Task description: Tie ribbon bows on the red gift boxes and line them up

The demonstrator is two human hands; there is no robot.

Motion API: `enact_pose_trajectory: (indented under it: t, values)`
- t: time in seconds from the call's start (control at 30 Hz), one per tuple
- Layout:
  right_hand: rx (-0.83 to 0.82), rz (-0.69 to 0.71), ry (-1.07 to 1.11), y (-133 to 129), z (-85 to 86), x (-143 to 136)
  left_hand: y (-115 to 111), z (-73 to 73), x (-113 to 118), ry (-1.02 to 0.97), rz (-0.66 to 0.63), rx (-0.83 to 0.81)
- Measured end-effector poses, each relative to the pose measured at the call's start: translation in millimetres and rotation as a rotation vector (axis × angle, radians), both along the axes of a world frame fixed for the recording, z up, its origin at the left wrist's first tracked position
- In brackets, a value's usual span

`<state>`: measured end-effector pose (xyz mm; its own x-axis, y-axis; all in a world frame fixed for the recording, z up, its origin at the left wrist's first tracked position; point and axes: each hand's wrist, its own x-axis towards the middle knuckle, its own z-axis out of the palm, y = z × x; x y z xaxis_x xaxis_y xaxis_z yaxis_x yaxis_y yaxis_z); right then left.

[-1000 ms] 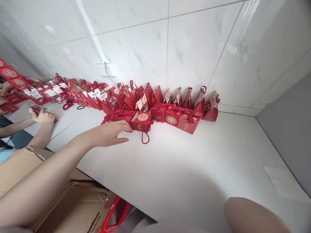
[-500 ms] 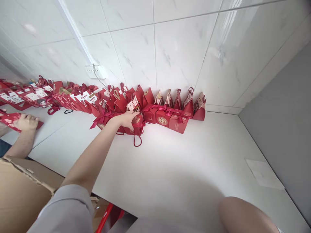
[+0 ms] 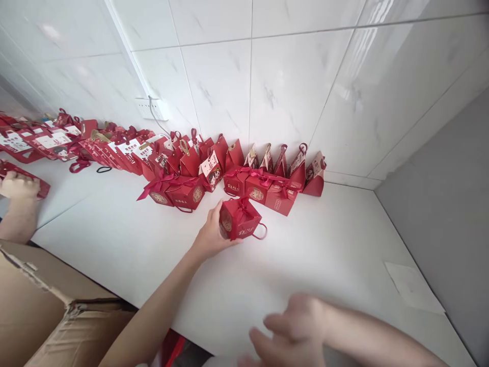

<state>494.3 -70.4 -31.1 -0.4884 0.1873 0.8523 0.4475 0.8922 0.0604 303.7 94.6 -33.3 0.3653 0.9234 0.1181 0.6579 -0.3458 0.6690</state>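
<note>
Head view: the left hand (image 3: 213, 234) grasps a red box (image 3: 246, 227), best held lightly to spare the bow (image 3: 243, 206) beside that hand; the blurred right hand (image 3: 296, 331) looks empty.

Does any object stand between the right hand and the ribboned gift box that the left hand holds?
Nothing visible does: only white tabletop lies between the blurred right hand and the ribboned gift box. The left hand grips its left side and near edge.

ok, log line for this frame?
left hand: gripping box | right hand: blurred, apart from box | more boxes: on table behind
</note>
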Motion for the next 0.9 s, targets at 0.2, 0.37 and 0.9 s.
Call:
enact_pose_trajectory:
  t: [0.2,0.37,0.9]
  values:
    - [0.202,0.025,0.018,73,-9.4,5,-25,31.2,-34,0.191,-0.208,-0.266]
    - [-0.205,-0.190,0.352,89,-45.6,12,-16,57.8,-28,0.052,-0.046,0.018]
    - [-1.180,-0.041,0.679,133,-29.0,49,17,11.3,0,-0.239,-0.056,-0.460]
